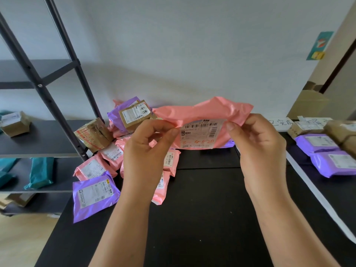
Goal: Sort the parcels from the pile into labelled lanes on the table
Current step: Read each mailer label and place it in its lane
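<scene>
Both hands hold a pink plastic parcel (204, 112) up above the black table (202, 209). Its white shipping label faces me, with barcodes and orange handwriting. My left hand (146, 149) pinches the parcel at the label's left edge. At the label's right edge my right hand (258, 145) pinches it between thumb and fingers. The pile (107, 147) of pink and purple bags and brown boxes lies on the table's left, partly behind my left hand.
A white tape strip (316, 191) runs along the table on the right. Beyond it lie purple parcels (323, 151), brown boxes (339, 132) and a handwritten paper label (281, 123). A black shelf rack (44, 135) at the left holds a box and teal bags.
</scene>
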`<state>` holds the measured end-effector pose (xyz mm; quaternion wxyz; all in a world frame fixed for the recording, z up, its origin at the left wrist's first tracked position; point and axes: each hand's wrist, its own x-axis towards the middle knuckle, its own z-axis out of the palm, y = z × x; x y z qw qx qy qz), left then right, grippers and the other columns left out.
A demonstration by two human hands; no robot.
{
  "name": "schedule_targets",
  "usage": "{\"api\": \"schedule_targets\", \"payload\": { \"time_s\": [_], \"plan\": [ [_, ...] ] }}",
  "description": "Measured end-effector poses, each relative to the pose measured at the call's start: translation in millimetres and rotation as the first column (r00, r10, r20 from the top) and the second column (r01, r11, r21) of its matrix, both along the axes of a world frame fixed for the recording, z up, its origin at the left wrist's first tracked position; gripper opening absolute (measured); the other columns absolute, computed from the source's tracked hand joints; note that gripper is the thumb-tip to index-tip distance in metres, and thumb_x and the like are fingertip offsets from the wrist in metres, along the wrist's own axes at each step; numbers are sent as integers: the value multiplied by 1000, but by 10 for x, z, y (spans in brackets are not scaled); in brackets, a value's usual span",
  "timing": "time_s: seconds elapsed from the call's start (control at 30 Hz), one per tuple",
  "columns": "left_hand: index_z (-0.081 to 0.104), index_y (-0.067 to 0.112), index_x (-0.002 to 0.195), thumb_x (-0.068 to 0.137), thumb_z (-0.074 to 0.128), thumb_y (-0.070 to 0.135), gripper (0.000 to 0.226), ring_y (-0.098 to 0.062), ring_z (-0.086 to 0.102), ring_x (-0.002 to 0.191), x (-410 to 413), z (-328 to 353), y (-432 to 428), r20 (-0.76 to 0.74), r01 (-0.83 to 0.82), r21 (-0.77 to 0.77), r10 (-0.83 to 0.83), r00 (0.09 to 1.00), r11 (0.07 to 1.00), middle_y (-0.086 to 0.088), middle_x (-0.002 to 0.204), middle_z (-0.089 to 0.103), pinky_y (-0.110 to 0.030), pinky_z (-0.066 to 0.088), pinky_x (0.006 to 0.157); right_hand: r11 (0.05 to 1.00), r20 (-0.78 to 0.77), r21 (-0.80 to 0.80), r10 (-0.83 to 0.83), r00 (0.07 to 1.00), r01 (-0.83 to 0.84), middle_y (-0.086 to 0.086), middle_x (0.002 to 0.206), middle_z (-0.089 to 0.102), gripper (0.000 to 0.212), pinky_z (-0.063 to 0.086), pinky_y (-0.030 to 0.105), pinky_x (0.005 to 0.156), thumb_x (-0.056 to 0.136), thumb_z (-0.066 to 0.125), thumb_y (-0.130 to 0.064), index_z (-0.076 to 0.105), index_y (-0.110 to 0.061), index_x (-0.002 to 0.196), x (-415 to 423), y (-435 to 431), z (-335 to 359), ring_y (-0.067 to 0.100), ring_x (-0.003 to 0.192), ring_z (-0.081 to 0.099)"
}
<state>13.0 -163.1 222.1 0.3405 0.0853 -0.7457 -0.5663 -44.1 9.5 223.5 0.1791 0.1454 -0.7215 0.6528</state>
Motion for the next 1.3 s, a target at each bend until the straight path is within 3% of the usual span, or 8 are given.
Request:
{"api": "schedule_targets", "payload": {
  "time_s": [0.17,0.27,0.4,0.73,0.9,1.1,1.2,1.3],
  "plan": [
    [71,27,86,87,72,20,8,-3,67,82,10,-9,1,3,-24,56,24,1000,998,17,83,71,-24,56,78,1000,20,-5,-14,1000,14,-3,82,71,7,52,43,70,92,69,-21,69,-22,85,10,-11,4,21,82,66],
    [72,26,91,85,75,25,7,-7,68,85,-4,-49,-26,23,-68,104,66,998,992,13,87,72,-26,56,79,999,55,-3,-34,998,34,1,82,71,8,54,52,74,93,68,-25,71,-21,86,12,11,15,30,82,66],
    [72,28,95,79,76,40,20,0,64,77,-16,-70,-17,122,-94,123,79,989,988,17,86,70,-17,54,68,986,186,-150,-45,982,73,0,84,74,9,54,44,74,92,68,-23,72,-20,85,-30,47,29,24,81,69],
    [74,28,83,88,72,30,6,5,64,71,-25,-46,96,209,-56,132,28,978,990,20,77,71,-11,49,60,980,362,-199,83,928,-10,-2,91,76,10,56,44,86,94,65,-25,73,-20,91,-18,49,84,22,90,72],
    [75,25,83,88,71,36,13,-5,69,73,-4,35,89,175,-145,235,105,979,961,14,78,73,-27,56,68,998,311,-45,62,949,-51,-5,92,75,15,58,39,87,88,70,-35,71,-24,98,67,41,91,13,90,72],
    [75,25,74,85,75,38,17,-9,69,71,-23,89,64,236,-175,337,96,967,925,14,75,73,-34,57,70,993,291,113,-1,957,-34,-6,82,73,17,55,28,74,87,71,-36,72,-21,82,101,63,64,14,83,69],
    [76,19,73,82,78,35,19,-21,70,76,-28,89,50,295,-140,423,10,956,895,5,77,76,-45,59,80,994,316,100,0,949,-34,-9,75,72,19,46,11,56,89,70,-30,71,-17,75,105,99,66,6,70,65],
    [76,13,81,82,78,30,17,-20,68,75,-9,95,19,318,-82,482,-87,944,872,-2,83,77,-44,59,81,999,401,16,34,915,-44,-9,68,71,27,46,14,53,89,71,-26,65,-16,65,97,134,89,3,62,63]
  ]
}}
